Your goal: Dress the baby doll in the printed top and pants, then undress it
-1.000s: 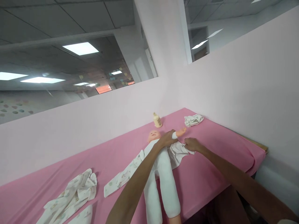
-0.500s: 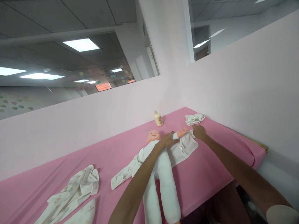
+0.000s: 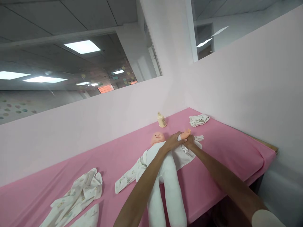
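A baby doll in a white bodysuit lies on its back on the pink-covered table, its head toward the wall. Its arm on the right is raised a little. My left hand is closed around that arm above the wrist. Against the doll's forearm, just below its small hand, my right hand is closed, its fingers partly hidden. Beneath the doll is spread a printed baby shirt. Its right half shows the pale inside and a label, and a cuff pokes out beyond my right hand.
A cream pump bottle stands near the wall. In the far right corner lies a folded printed cloth. Crumpled printed baby clothes lie at the left front. White walls with windows border the pink table cover at the back and right.
My right hand has let go of the shirt's edge on the right and moved left to the doll's forearm. My left hand stays at the doll's arm.
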A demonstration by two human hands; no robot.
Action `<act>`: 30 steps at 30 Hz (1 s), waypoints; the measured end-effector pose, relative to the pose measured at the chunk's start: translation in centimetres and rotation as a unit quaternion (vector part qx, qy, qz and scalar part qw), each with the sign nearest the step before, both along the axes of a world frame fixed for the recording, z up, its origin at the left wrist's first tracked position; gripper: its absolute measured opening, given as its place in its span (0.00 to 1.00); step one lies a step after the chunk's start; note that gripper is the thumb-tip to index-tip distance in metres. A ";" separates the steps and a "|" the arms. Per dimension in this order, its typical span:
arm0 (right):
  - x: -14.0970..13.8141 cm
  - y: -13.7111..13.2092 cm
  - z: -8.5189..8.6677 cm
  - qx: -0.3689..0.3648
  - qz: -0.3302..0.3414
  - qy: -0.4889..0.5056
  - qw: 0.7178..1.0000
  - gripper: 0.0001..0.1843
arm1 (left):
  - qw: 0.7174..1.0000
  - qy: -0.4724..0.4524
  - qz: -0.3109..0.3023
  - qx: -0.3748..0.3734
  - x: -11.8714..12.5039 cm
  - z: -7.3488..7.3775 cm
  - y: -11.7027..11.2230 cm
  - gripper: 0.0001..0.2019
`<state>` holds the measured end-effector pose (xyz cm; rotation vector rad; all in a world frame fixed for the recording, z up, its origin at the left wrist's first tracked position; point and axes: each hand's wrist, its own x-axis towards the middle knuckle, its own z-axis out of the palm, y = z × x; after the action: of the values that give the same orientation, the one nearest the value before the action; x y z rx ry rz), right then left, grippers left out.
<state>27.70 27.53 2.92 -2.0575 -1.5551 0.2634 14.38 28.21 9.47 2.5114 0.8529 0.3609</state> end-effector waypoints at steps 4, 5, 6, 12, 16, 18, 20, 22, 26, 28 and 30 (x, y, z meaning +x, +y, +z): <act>1.7 0.0 -0.3 0.007 -0.050 0.101 0.994 0.14 | 0.998 0.047 0.019 0.021 0.3 -0.4 0.3 0.22; 2.2 0.2 -0.4 0.014 -0.057 0.125 0.990 0.15 | 0.997 0.068 0.031 0.018 0.4 -0.5 0.4 0.22; 2.7 0.3 -0.4 0.024 -0.061 0.148 0.987 0.16 | 0.995 0.084 0.044 0.015 0.6 -0.5 0.5 0.22; 4.0 0.8 -0.7 0.102 -0.072 0.294 0.948 0.09 | 0.983 0.151 0.104 0.004 1.1 -0.7 1.2 0.25; 3.6 0.6 -0.4 0.153 -0.104 0.356 0.916 0.06 | 0.975 0.203 0.094 0.010 1.3 -0.8 1.5 0.25; 3.3 0.4 -0.3 0.167 -0.124 0.377 0.903 0.06 | 0.973 0.221 0.070 0.012 1.4 -0.8 1.5 0.23; 3.1 0.3 -0.3 0.169 -0.142 0.394 0.892 0.07 | 0.972 0.230 0.046 0.007 1.5 -0.7 1.3 0.22; 3.1 0.2 -0.2 0.167 -0.152 0.405 0.886 0.08 | 0.970 0.240 0.035 -0.006 1.6 -0.6 1.0 0.21; 2.8 -0.3 0.5 0.183 -0.149 0.408 0.882 0.10 | 0.966 0.251 0.052 -0.025 1.7 -0.5 1.0 0.20; 2.3 -0.9 1.0 0.201 -0.135 0.403 0.882 0.12 | 0.967 0.246 0.066 -0.029 1.8 -0.8 1.4 0.21; 1.5 -1.5 1.4 0.224 -0.096 0.377 0.893 0.14 | 0.966 0.241 0.084 -0.032 1.8 -1.1 1.8 0.22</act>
<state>29.23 26.02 4.32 -1.4600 -0.8259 0.5013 16.13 29.98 8.39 2.5076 1.2421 -0.2388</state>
